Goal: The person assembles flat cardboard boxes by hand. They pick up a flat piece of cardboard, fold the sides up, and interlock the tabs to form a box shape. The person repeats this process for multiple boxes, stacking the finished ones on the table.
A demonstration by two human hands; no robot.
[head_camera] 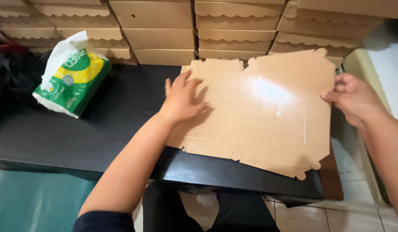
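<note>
A flat, unfolded brown cardboard box blank (263,116) with a glossy inner face lies on the black table (78,133), its near edge hanging a little over the table's front. My left hand (181,98) presses flat on the blank's left part, fingers spread. My right hand (351,98) pinches the blank's right edge between thumb and curled fingers.
Stacks of folded brown cardboard boxes (164,34) with scalloped lids line the back of the table. A green, yellow and white soft tissue pack (72,79) lies at the left. Dark cloth (9,73) sits at the far left. Tiled floor (353,172) shows at the right.
</note>
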